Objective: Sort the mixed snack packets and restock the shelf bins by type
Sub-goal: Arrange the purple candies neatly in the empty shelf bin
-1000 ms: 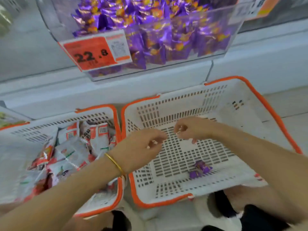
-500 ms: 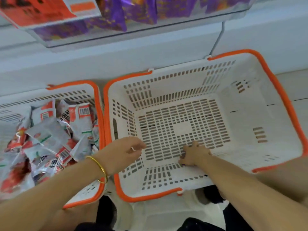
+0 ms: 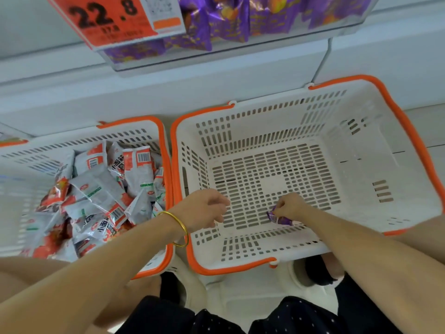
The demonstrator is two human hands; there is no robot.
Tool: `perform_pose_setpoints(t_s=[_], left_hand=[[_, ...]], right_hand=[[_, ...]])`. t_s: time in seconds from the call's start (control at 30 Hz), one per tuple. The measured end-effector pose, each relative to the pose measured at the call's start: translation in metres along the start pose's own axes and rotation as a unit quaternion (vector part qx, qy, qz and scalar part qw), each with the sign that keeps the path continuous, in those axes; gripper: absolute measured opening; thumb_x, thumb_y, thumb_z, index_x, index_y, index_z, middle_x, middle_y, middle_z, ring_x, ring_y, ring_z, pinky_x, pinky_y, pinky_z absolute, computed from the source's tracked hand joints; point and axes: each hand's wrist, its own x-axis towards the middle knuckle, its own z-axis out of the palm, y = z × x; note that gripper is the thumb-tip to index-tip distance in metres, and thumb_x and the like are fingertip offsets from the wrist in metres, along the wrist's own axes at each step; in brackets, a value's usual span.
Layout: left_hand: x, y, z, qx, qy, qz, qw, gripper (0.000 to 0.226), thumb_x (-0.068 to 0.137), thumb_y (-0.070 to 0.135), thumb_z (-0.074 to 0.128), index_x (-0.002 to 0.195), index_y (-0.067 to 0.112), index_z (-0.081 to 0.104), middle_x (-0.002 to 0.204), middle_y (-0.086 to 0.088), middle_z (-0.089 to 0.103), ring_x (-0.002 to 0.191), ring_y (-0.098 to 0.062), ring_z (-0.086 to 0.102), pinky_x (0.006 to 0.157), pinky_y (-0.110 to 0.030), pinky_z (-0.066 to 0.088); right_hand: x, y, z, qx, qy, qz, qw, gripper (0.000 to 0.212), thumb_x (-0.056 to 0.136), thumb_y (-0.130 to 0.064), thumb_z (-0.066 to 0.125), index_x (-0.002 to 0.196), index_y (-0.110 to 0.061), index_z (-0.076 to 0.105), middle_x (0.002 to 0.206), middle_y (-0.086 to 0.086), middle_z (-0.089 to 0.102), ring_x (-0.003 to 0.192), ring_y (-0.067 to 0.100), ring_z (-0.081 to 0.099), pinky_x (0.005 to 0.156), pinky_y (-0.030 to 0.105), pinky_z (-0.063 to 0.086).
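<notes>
Head view, looking down on two floor baskets below a shelf. The landmark is the larger white basket point(image 3: 265, 121) with an orange rim, centre-right in the view. The right hand point(image 3: 292, 205) reaches over this basket's near wall to its slotted floor, near the front edge. Its fingers are closed narrowly in a pinch on a small purple snack packet point(image 3: 280, 218), which lies at or just above the floor; contact with the floor cannot be told. The left hand point(image 3: 204, 208) hangs over the basket's near-left corner, just inside the rim. Its fingers are loosely curled downward and nothing shows in them. A gold bangle point(image 3: 180, 229) circles the left wrist, directly above the basket's left rim. Touching the landmark basket's left side stands a second white basket point(image 3: 79, 138), also orange-rimmed, heaped with red-and-white snack packets point(image 3: 101, 189). Above and beyond the landmark basket, a clear shelf bin point(image 3: 216, 57) holds many purple packets point(image 3: 228, 22) of the same colour as the one pinched. An orange price tag point(image 3: 108, 18) reading 22.8 hangs on the bin's front, up and to the left of the landmark basket. On the near side of the basket, at the bottom of the view, is dark dotted clothing point(image 3: 301, 317).
</notes>
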Motion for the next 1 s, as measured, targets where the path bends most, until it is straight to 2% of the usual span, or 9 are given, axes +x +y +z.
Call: perform_pose_setpoints(t_s=[0.07,0.17,0.27,0.47,0.6,0.67,0.77,0.9,1.0], left_hand=[[0.001,0.006,0.003,-0.137,0.007,-0.043,0.990,0.014,0.097,0.016,0.049,0.107,0.009,0.056,0.110,-0.014,0.061,0.091,-0.023,0.064,0.085,-0.039,0.055],[-0.004,0.024,0.003,-0.374,-0.005,-0.121,0.920,0.042,0.096,0.029,0.051,0.127,0.002,0.043,0.123,-0.028,0.053,0.089,-0.031,0.066,0.074,-0.038,0.059],[-0.016,0.048,-0.005,-0.486,-0.048,-0.063,0.870,0.049,0.093,0.039,0.049,0.121,-0.002,0.051,0.107,-0.031,0.063,0.084,-0.035,0.070,0.068,-0.035,0.060],[-0.058,0.076,-0.035,-0.438,-0.128,0.106,0.883,0.030,0.082,-0.002,0.058,0.113,-0.002,0.059,0.105,-0.028,0.064,0.098,-0.041,0.064,0.084,-0.036,0.056],[-0.067,0.079,-0.041,-0.446,-0.068,0.153,0.879,0.043,0.082,-0.021,0.038,0.110,0.005,0.058,0.099,-0.021,0.066,0.081,-0.031,0.070,0.077,-0.038,0.057],[-0.069,0.081,-0.043,-0.455,-0.050,0.176,0.871,0.046,0.080,-0.019,0.039,0.113,0.006,0.059,0.102,-0.020,0.066,0.085,-0.029,0.069,0.080,-0.038,0.056],[-0.078,0.092,-0.049,-0.481,-0.092,0.213,0.846,0.053,0.064,0.001,0.056,0.117,0.002,0.060,0.119,-0.022,0.062,0.103,-0.033,0.062,0.092,-0.039,0.052],[-0.089,0.108,-0.062,-0.439,-0.095,0.277,0.850,0.067,0.056,0.027,0.086,0.113,0.001,0.063,0.117,-0.020,0.064,0.107,-0.031,0.063,0.090,-0.037,0.054],[-0.096,0.127,-0.066,-0.356,-0.044,0.322,0.876,0.038,0.074,0.026,0.076,0.103,0.004,0.063,0.106,-0.012,0.070,0.097,-0.021,0.068,0.087,-0.030,0.055]], right_hand=[[-0.018,-0.024,-0.020,0.119,0.039,-0.036,0.992,0.012,0.085,-0.012,0.066,0.075,-0.006,0.067,0.065,0.001,0.058,0.058,0.010,0.052,0.056,0.021,0.045],[-0.065,-0.080,-0.057,0.134,0.112,-0.213,0.961,0.008,0.081,-0.007,0.068,0.075,-0.003,0.073,0.062,-0.007,0.057,0.055,0.003,0.048,0.055,0.017,0.035],[-0.122,-0.121,-0.076,0.094,0.185,-0.330,0.921,0.013,0.075,-0.009,0.070,0.074,-0.022,0.067,0.089,-0.005,0.049,0.077,0.002,0.048,0.067,0.008,0.035],[-0.173,-0.123,-0.108,0.298,0.241,-0.365,0.849,0.015,0.079,-0.005,0.072,0.074,-0.019,0.068,0.082,0.001,0.064,0.080,0.011,0.060,0.079,0.025,0.046],[-0.190,-0.126,-0.124,0.396,0.255,-0.372,0.800,0.037,0.071,0.011,0.072,0.085,-0.018,0.054,0.083,0.004,0.064,0.071,0.008,0.058,0.069,0.020,0.047],[-0.202,-0.131,-0.125,0.396,0.215,-0.387,0.805,0.038,0.069,0.010,0.074,0.091,-0.017,0.058,0.083,0.001,0.068,0.071,0.006,0.061,0.067,0.017,0.049],[-0.214,-0.139,-0.122,0.302,0.269,-0.412,0.816,0.031,0.067,-0.002,0.081,0.084,-0.024,0.067,0.086,-0.005,0.068,0.079,0.006,0.063,0.070,0.016,0.049],[-0.225,-0.145,-0.139,0.255,0.341,-0.464,0.777,0.033,0.062,-0.019,0.083,0.084,-0.038,0.067,0.093,-0.007,0.059,0.082,0.004,0.058,0.069,0.018,0.048],[-0.231,-0.151,-0.153,0.216,0.334,-0.494,0.773,0.031,0.063,-0.025,0.079,0.083,-0.046,0.067,0.098,-0.010,0.059,0.087,0.002,0.059,0.072,0.017,0.049]])
